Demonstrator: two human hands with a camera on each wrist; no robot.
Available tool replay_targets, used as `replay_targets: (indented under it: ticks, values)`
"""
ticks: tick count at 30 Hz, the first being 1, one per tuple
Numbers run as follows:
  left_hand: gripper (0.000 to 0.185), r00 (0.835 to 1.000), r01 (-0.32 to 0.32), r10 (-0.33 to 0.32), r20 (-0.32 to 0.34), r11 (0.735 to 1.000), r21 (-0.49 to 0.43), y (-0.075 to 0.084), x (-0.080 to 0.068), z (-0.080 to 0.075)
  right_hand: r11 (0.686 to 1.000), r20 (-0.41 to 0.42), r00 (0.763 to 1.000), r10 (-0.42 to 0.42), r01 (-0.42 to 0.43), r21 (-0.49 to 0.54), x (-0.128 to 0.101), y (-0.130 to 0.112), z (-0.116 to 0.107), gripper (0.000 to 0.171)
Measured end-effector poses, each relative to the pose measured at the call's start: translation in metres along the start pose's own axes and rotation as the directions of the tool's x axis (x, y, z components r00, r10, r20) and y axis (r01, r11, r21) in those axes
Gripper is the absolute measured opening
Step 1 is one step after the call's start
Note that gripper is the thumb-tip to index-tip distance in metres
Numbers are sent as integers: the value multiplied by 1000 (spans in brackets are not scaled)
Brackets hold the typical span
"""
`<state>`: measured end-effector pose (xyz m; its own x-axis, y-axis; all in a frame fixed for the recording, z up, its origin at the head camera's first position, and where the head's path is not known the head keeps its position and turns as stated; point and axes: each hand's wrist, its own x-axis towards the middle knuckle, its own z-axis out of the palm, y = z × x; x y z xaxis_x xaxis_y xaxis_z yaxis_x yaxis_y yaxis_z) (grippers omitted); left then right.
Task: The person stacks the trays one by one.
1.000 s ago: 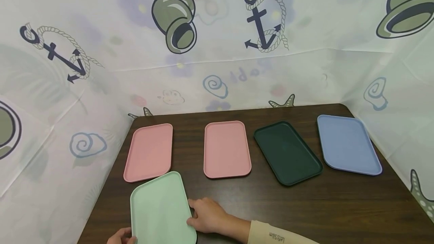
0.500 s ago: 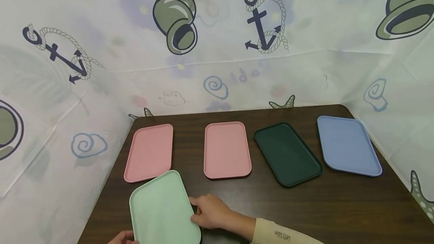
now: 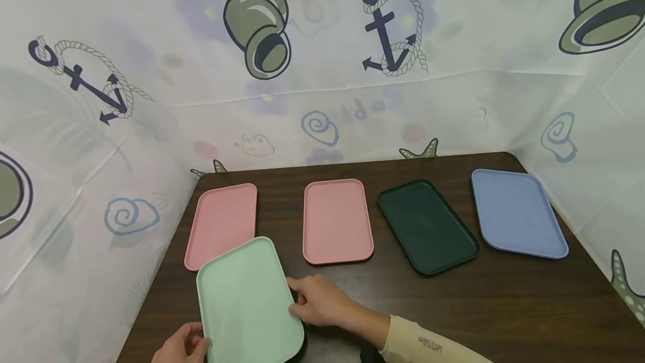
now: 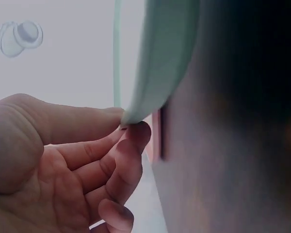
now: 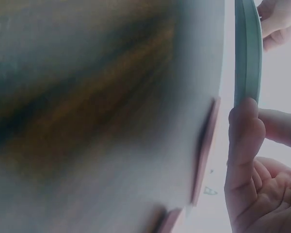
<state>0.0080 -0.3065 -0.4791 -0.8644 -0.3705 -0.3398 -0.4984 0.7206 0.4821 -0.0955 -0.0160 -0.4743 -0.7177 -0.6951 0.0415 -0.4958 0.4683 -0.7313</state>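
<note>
A light green rectangular tray is held between both hands at the table's front left, its far edge overlapping the left pink tray in the head view. My left hand pinches its left rim, thumb above and fingertip beneath, as the left wrist view shows on the tray edge. On the opposite rim, my right hand pinches with its thumb and index finger. Seen from the right wrist, the tray is off the tabletop, and the right hand's fingers curl under its edge.
Along the back of the dark wooden table lie a second pink tray, a dark green tray turned at an angle, and a blue tray. A patterned cloth hangs behind and at the sides.
Both hands have moved the light green tray slightly away from the person and to the right. It now covers the near corner of the left pink tray. The other trays have stayed put.
</note>
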Motion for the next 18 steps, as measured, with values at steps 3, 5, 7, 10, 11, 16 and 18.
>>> replay_targets:
  ticks: [3,5,7,10,11,16,18]
  values:
    - [36,1000,-19,20,-12,999,45,18,-2,-6,999,-7,1000,15,-14,47,-1,3,-8,55]
    - [37,999,-42,43,-23,998,47,28,-3,-7,997,-13,1000,28,-27,67,-2,7,-15,55]
    - [36,996,-73,75,-39,996,49,38,-4,-6,997,-30,999,39,-36,73,-3,11,-21,55]
    - [33,987,-143,146,-68,989,43,53,-2,-3,993,-44,997,65,-60,99,-6,18,-33,56]
    - [31,983,-161,164,-80,986,42,58,-1,-2,992,-48,996,74,-68,110,-8,20,-37,55]
    - [27,960,-250,251,-128,968,19,85,8,6,979,-55,992,115,-104,176,-17,33,-59,56]
    - [26,949,-283,281,-142,959,12,96,13,10,973,-58,989,134,-120,199,-20,39,-66,56]
